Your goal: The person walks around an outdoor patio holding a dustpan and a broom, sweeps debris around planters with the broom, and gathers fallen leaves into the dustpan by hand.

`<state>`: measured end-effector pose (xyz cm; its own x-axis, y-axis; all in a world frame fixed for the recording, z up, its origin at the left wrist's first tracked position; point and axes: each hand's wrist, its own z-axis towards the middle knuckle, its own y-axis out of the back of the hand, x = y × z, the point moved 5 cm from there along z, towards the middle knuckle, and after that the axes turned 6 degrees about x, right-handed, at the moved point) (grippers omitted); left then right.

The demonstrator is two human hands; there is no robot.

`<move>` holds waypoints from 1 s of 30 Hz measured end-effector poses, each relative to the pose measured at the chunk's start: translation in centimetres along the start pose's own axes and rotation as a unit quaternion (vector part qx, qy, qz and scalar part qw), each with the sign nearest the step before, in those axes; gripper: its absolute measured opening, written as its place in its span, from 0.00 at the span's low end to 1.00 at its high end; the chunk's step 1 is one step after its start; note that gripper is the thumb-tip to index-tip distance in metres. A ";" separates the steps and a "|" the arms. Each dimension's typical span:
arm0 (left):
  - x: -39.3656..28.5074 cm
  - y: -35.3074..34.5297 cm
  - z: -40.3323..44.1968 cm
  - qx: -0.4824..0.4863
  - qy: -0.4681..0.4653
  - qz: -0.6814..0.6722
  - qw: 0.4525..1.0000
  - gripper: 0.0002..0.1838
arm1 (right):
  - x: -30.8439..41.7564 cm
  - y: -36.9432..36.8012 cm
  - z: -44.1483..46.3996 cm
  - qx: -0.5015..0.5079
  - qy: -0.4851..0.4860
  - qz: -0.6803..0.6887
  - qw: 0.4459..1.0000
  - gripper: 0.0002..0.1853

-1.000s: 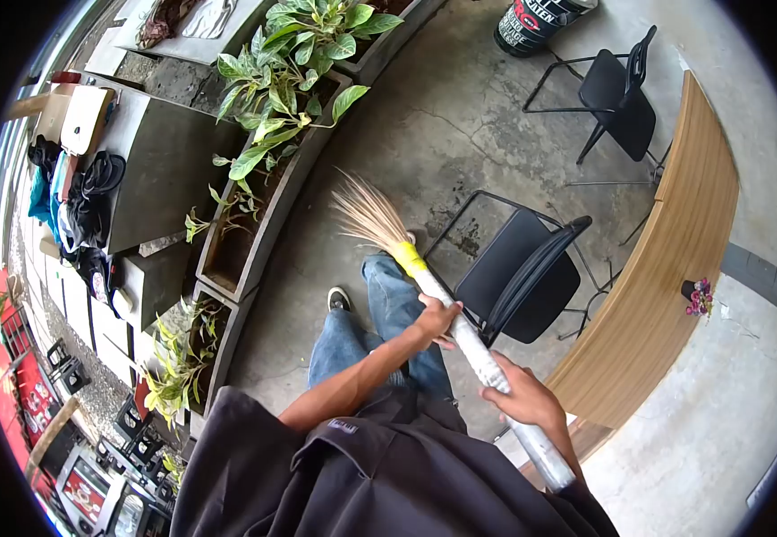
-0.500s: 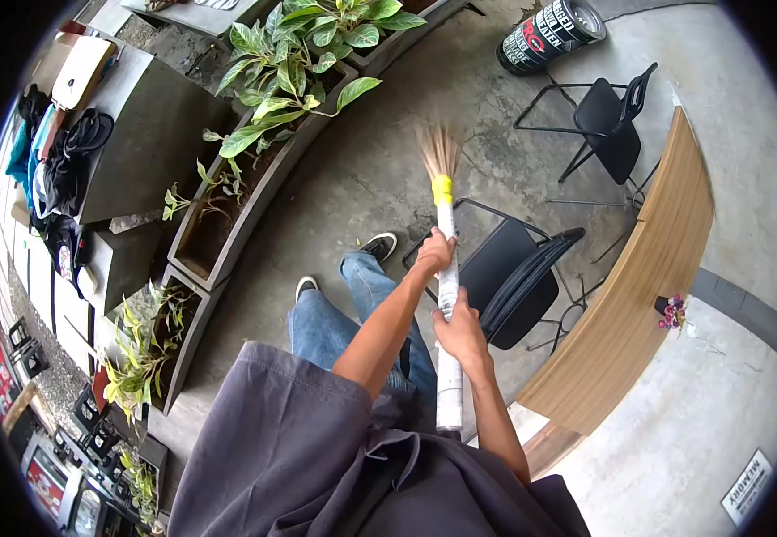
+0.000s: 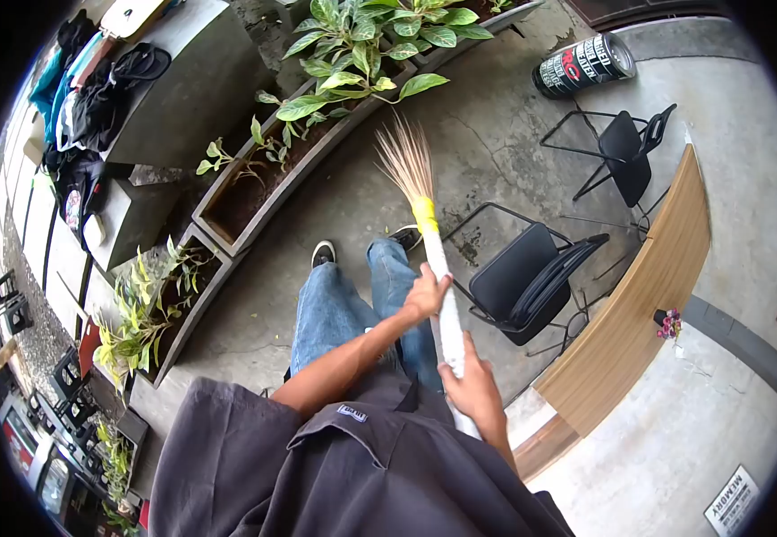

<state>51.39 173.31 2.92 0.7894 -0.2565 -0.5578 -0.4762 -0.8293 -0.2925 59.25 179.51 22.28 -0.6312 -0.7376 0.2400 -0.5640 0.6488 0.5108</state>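
Yellow binding (image 3: 424,214) gathers the pale, stiff bristles (image 3: 408,164) at the head of a broom (image 3: 436,253), which slants across the middle of the view in front of the person, between the planter (image 3: 274,201) and the nearer black chair (image 3: 515,271). Both hands are closed round its white handle (image 3: 450,336): the left hand (image 3: 428,294) grips it higher up, towards the binding, and the right hand (image 3: 475,382) grips it lower, nearer the body, with a short stretch of handle showing between them. The bristles fan out over the concrete floor (image 3: 352,192), their tips towards the planter's outer wall; whether they touch floor or wall, I cannot tell from above. The shoes (image 3: 324,253) stand on the near side of the broom head. Judging by the two-handed hold and the spread bristles, the step in hand looks like a sweeping stroke over this strip of floor. A further stroke would call for both grips to stay firm, the bristle tips to lie low against the concrete, and the handle to swing clear of the chair's metal frame, which is just beside it.
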 end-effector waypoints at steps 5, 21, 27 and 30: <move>8.0 7.5 -2.9 -0.039 0.150 -0.002 0.988 0.36 | 3.3 -5.9 1.4 0.112 0.005 -0.022 0.993 0.39; 10.5 -0.1 -7.2 0.060 0.083 0.135 0.985 0.32 | -1.4 -13.1 -8.2 -0.035 -0.087 0.000 0.996 0.40; 21.6 -0.7 -12.4 0.025 0.173 0.081 0.981 0.46 | -5.5 -16.2 -13.2 0.118 -0.085 0.152 0.978 0.37; 19.9 -3.4 -19.4 0.057 0.119 0.064 0.989 0.37 | -7.7 -15.8 -19.1 0.113 -0.068 0.156 0.979 0.38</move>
<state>76.26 161.44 7.86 0.7825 -0.4759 -0.4014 -0.6076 -0.7246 -0.3254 83.17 171.36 28.20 -0.8479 -0.4746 0.2362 -0.4254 0.8750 0.2310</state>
